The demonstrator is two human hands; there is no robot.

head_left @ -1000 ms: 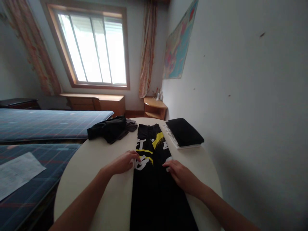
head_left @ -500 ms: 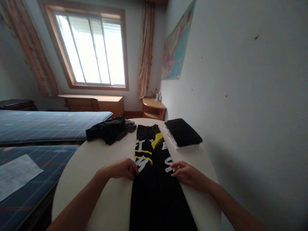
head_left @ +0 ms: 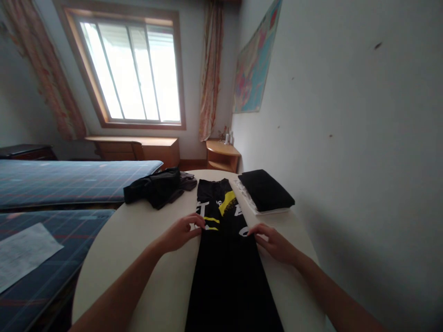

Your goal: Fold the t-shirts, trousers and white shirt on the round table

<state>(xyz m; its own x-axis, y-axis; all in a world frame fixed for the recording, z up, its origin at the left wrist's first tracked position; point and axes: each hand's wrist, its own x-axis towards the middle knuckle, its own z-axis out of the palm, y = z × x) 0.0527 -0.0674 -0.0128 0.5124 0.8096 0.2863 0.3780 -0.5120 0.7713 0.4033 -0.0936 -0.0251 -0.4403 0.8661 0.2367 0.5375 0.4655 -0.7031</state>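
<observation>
Black trousers (head_left: 230, 276) with white lettering and yellow marks lie lengthwise on a round white table (head_left: 138, 281), running off the bottom of view. A plain black layer covers part of the print, its upper edge running between my hands. My left hand (head_left: 182, 233) pinches the left side of that edge, beside a yellow stripe. On the opposite side, my right hand (head_left: 272, 240) has its fingertips closed on the cloth near a white letter.
Crumpled dark clothing (head_left: 157, 186) lies at the table's far left. Folded black cloth (head_left: 266, 190) rests on white cloth at the far right, near the wall (head_left: 363, 184). Plaid mattresses (head_left: 76, 182) and a paper sheet (head_left: 29, 252) are on the left.
Both hands have moved away from me along the trousers. The plain black layer now covers more of the white and yellow print.
</observation>
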